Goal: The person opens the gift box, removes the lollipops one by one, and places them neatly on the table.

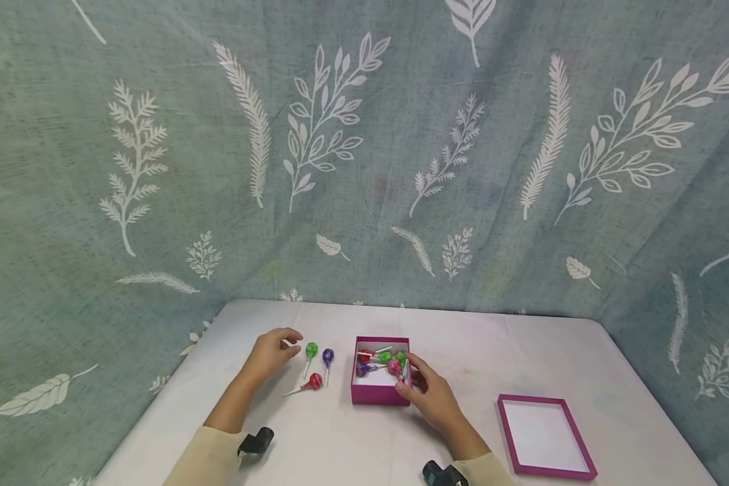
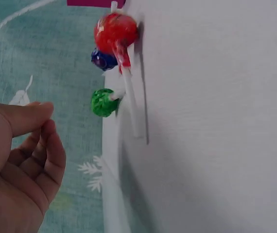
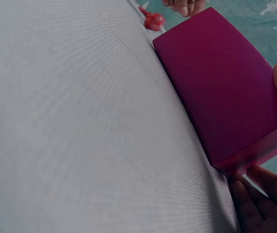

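Note:
My left hand (image 1: 273, 354) hovers over the table's left part with loosely curled fingers and holds nothing. Close to its fingertips lies a green lollipop (image 1: 312, 349), with a purple lollipop (image 1: 328, 356) just to the right. A red lollipop (image 1: 314, 381) lies nearer to me, and its white stick (image 2: 132, 104) shows large in the left wrist view. My right hand (image 1: 434, 397) grips the magenta box (image 1: 381, 395) at its right side, thumb at the front corner. Several lollipops, among them a pink one (image 1: 393, 366), lie inside the uncovered box.
A magenta-rimmed lid (image 1: 543, 435) lies at the right with its white inside facing up. White cloth covers the table (image 1: 462, 337). Behind it hangs a green-blue curtain (image 1: 364, 256) with white leaf prints.

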`<state>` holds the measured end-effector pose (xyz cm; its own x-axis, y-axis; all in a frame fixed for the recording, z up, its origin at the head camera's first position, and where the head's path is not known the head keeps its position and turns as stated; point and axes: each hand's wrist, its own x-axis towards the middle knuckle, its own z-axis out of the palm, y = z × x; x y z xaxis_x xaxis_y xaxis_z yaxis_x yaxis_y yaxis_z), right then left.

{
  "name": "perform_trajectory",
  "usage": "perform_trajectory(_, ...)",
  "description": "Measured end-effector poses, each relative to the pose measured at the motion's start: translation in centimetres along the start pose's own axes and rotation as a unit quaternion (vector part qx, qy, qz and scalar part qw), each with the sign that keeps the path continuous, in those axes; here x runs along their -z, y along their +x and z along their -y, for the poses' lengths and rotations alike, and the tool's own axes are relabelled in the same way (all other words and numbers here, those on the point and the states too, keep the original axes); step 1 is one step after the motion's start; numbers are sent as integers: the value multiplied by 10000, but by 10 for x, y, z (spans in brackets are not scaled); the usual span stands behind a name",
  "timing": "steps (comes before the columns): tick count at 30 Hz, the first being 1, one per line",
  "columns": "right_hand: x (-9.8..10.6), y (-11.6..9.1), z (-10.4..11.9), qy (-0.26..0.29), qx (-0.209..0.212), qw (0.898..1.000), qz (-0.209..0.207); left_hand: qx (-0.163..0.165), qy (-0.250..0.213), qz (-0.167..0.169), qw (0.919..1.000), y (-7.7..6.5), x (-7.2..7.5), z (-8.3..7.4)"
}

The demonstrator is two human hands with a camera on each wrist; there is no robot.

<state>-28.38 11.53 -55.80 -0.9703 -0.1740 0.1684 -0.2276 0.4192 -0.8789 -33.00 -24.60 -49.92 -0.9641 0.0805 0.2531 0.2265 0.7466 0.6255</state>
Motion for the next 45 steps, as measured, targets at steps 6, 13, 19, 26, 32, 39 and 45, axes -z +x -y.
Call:
perform_trajectory(6, -1, -1, 0, -30, 0, 10000, 2, -414, 8, 910, 9950, -22, -6, -8)
perform_trajectory(13, 0, -2, 0, -91, 11, 10000, -33, -781, -123, 2583, 9628, -45, -10, -32)
perform_trajectory(19, -1, -2, 0, -181, 68, 9998, -28, -610, -27, 2871, 9559, -51, -16, -31)
perform_trajectory(26, -2, -2, 0, -138, 121, 9998, -24, -530, -78, 2971, 9534, -49, -12, -26)
perform_trajectory(32, -2, -3, 0, -38, 42, 10000, 7, -528, -6, 2242, 9731, -36, 2, -21)
perform_trajectory(39, -1, -1, -1, -58, 63, 10000, -29, 135, 72, 1465, 9891, -17, 7, -10)
perform_trajectory(45, -2, -1, -1, 0, -31, 10000, -11, 730, 237, 1012, 9919, 4, 7, 10)
